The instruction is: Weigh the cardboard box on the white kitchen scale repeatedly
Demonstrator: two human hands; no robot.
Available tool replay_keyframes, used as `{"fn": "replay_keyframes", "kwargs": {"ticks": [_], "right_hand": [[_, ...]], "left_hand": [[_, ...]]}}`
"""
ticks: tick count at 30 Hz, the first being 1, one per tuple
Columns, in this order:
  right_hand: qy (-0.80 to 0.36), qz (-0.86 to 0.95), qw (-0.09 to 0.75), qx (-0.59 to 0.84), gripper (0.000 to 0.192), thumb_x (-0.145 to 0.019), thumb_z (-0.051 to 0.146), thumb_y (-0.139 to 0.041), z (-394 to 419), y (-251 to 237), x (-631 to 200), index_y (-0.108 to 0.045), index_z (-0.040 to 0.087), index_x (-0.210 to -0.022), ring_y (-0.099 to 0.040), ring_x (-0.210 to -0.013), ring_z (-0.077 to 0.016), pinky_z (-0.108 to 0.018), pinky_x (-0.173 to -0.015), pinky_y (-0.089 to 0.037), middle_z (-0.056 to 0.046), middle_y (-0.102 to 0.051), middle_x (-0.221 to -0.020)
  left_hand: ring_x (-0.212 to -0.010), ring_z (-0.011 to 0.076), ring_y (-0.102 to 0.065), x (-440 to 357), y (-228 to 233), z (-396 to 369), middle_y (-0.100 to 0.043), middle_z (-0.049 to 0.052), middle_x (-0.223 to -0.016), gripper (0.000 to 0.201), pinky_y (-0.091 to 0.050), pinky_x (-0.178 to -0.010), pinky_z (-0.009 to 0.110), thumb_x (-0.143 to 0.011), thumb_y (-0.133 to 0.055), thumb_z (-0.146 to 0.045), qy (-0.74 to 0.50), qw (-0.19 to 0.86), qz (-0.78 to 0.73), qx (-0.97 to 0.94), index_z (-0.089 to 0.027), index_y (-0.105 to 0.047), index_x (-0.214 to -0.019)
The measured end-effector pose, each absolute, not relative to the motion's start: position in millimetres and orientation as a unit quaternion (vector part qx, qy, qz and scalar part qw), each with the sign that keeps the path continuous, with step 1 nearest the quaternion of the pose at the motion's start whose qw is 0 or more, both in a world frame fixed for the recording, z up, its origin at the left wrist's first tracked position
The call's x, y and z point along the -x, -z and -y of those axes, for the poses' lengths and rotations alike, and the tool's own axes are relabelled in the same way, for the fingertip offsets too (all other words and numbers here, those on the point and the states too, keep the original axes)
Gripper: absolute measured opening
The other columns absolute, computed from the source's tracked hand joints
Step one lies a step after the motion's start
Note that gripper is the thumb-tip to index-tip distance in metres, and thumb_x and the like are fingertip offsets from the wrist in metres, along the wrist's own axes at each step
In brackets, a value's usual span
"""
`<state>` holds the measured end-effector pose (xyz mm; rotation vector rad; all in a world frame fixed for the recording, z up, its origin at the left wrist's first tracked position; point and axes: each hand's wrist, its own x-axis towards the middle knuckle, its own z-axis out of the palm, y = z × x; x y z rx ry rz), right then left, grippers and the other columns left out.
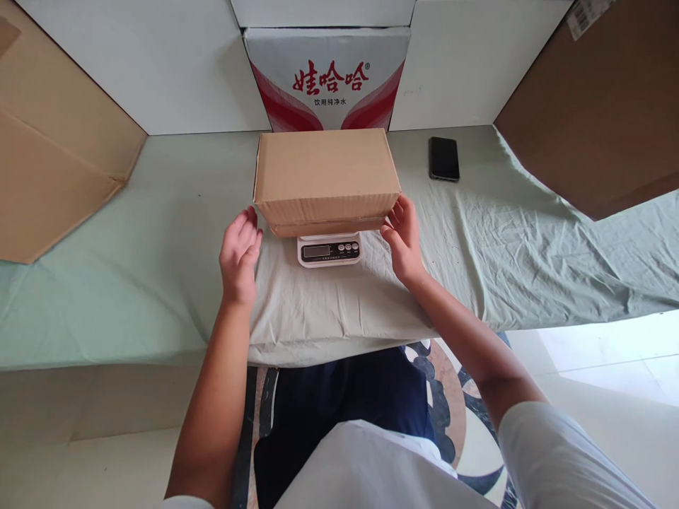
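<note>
The table [530, 240] in front of you is draped in a pale green sheet, rumpled into folds toward its right side. Flattened brown cardboard leans in from the left [47, 162] and from the right [594, 106], and a white and red printed carton [327, 78] stands against the back wall.

Just in front of that carton, the closed brown cardboard box [325, 177] sits on a small white kitchen scale [329, 249], overhanging it on both sides so that only the front strip with display and buttons shows. A dark phone [444, 158] lies flat on the sheet, well apart to the right.

Your left hand [240, 254] is open, fingers loosely together, palm turned toward the box's lower left corner, just beside it and seemingly not touching. Your right hand [403, 237] is also open, fingertips at the box's lower right edge; whether they actually press on it is not clear.

The main risk, as it looks: the box is much wider than the scale beneath, so an uneven push from either hand could tip it off the platform. A hand resting on the box would also falsify the reading, and the soft, creased sheet may leave the scale unlevel.
</note>
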<state>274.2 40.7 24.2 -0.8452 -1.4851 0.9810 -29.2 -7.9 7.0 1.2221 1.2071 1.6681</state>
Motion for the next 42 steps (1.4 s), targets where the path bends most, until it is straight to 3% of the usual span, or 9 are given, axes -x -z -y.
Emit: {"fn": "replay_keyframes", "kwargs": {"ticks": [8,15,25,42], "right_hand": [[-0.421,0.621,0.562,0.347,0.064,-0.088,0.066,-0.063,-43.0,-19.5,-275.0,-0.040,0.038,-0.141,-0.052,-0.143,-0.0298,-0.059,-0.118,-0.050,-0.006,-0.050,-0.157],[-0.426,0.613,0.563,0.354,0.066,-0.086,0.069,-0.063,-42.6,-20.8,-274.5,-0.042,0.038,-0.141,-0.052,-0.145,-0.0307,-0.061,-0.120,-0.048,-0.006,-0.050,-0.158],[-0.424,0.618,0.567,0.342,0.062,-0.088,0.065,-0.064,-44.8,-18.0,-275.8,-0.043,0.038,-0.140,-0.050,-0.147,-0.0320,-0.063,-0.120,-0.048,-0.006,-0.049,-0.157],[-0.428,0.621,0.562,0.340,0.065,-0.087,0.067,-0.065,-45.2,-17.4,-275.8,-0.042,0.038,-0.141,-0.055,-0.141,-0.0323,-0.063,-0.117,-0.050,-0.006,-0.050,-0.159]], "left_hand": [[-0.158,0.0322,-0.041,28.4,-5.8,8.6,-0.058,0.001,-0.160,0.068,-0.033,-0.133,0.052,-0.074,-0.082,-0.060,-0.647,0.374,-0.455,-0.485,-0.041,-0.066,-0.137],[-0.161,0.0349,-0.036,28.0,-4.6,8.1,-0.055,0.004,-0.162,0.071,-0.027,-0.134,0.056,-0.073,-0.083,-0.062,-0.645,0.380,-0.455,-0.482,-0.040,-0.065,-0.138],[-0.160,0.0362,-0.036,26.6,-4.5,7.2,-0.054,0.007,-0.163,0.073,-0.029,-0.134,0.054,-0.073,-0.085,-0.059,-0.643,0.387,-0.453,-0.481,-0.035,-0.065,-0.139],[-0.158,0.0346,-0.041,26.0,4.6,4.4,-0.054,0.003,-0.164,0.069,-0.035,-0.132,0.052,-0.080,-0.081,-0.054,-0.630,0.383,-0.423,-0.527,-0.039,-0.063,-0.144]]}}
